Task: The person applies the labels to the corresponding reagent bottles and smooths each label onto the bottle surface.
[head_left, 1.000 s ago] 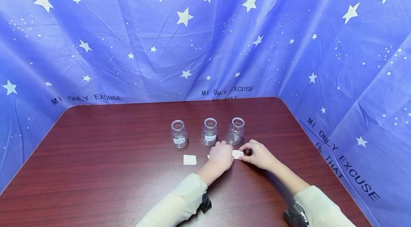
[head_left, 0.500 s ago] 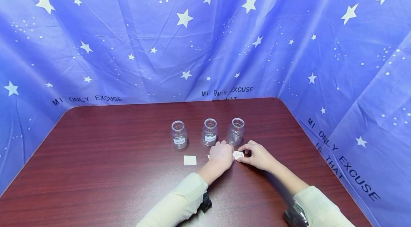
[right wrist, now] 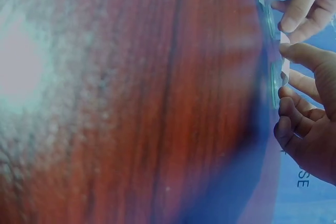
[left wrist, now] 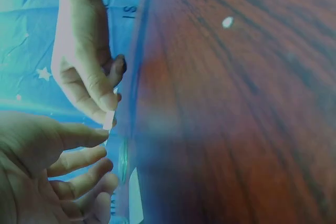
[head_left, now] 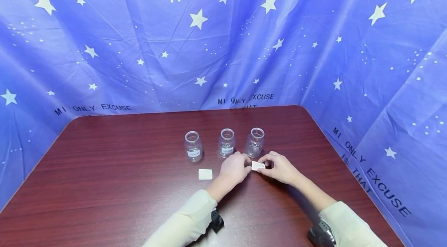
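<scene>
My right hand [head_left: 281,167] pinches a small white paper label [head_left: 258,166] with handwriting on it, thumb below and fingers above. Just left of it, my left hand [head_left: 233,168] has its thumb and fingertips at the label's left end. In the left wrist view the left thumb [left wrist: 86,136] and fingers are spread apart, with a gap between them. Behind the hands stands a clear glass jar [head_left: 256,146] with no label seen on its front. Two more glass jars, the middle one [head_left: 227,141] and the left one [head_left: 192,145], carry white handwritten labels.
A blank white paper piece [head_left: 205,174] lies on the dark red wooden table [head_left: 139,185], left of my left hand. A blue star-patterned curtain [head_left: 157,45] hangs behind the table and along its right side. Black wrist cameras sit at both sleeves.
The left hand has shifted slightly left, drawing back from the label. The right hand keeps its pinch, with the label turned a little. A white edge formerly visible beside the left hand no longer shows.
</scene>
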Demonstrator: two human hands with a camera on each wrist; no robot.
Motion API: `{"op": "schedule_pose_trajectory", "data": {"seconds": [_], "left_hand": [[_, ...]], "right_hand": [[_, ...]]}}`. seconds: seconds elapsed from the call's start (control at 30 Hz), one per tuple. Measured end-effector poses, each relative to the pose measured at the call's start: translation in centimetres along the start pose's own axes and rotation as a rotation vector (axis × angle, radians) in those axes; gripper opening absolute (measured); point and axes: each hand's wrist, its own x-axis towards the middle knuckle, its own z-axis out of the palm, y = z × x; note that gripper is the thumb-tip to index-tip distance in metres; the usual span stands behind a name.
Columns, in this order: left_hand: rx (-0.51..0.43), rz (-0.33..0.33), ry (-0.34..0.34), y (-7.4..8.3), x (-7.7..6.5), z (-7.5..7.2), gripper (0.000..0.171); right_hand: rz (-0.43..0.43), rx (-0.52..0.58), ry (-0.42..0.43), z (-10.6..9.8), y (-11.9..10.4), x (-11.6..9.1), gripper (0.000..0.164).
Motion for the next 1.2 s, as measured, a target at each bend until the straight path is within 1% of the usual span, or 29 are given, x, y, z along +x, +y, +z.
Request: {"op": "schedule_pose_trajectory", "data": {"seconds": [0.13, 0.37, 0.57, 0.7, 0.83, 0.97, 1.07, 1.2], "left_hand": [[-0.110, -0.005, -0.011, -0.8, -0.1, -0.5, 0.010], [-0.323, 0.047, -0.059, -1.7, -0.1, -0.4, 0.005], [-0.420, 0.063, -0.054, -2.1, -0.2, -0.4, 0.005], [-0.461, 0.037, -0.056, -2.2, -0.2, -0.5, 0.006], [-0.468, -0.002, -0.050, -2.2, -0.3, -0.6, 0.009], [-0.469, -0.019, -0.033, -2.2, -0.3, -0.6, 0.011], [-0.479, -0.024, -0.024, -2.2, -0.3, -0.6, 0.011], [-0.506, -0.020, -0.023, -2.2, -0.3, -0.7, 0.012]], "right_hand": [[0.023, 0.026, 0.006, -0.1, -0.2, 0.2, 0.016], [0.050, 0.060, 0.008, 0.1, -0.6, 0.4, 0.017], [0.056, 0.071, 0.007, 0.2, -1.0, 0.5, 0.018], [0.044, 0.062, 0.037, 0.2, -1.3, 0.6, 0.023], [0.003, 0.043, 0.118, 0.2, -1.9, 0.7, 0.026], [-0.030, 0.018, 0.190, 0.2, -2.3, 0.7, 0.020], [-0.025, 0.007, 0.209, 0.3, -2.4, 0.7, 0.015], [-0.023, 0.002, 0.208, 0.4, -2.3, 0.7, 0.011]]}}
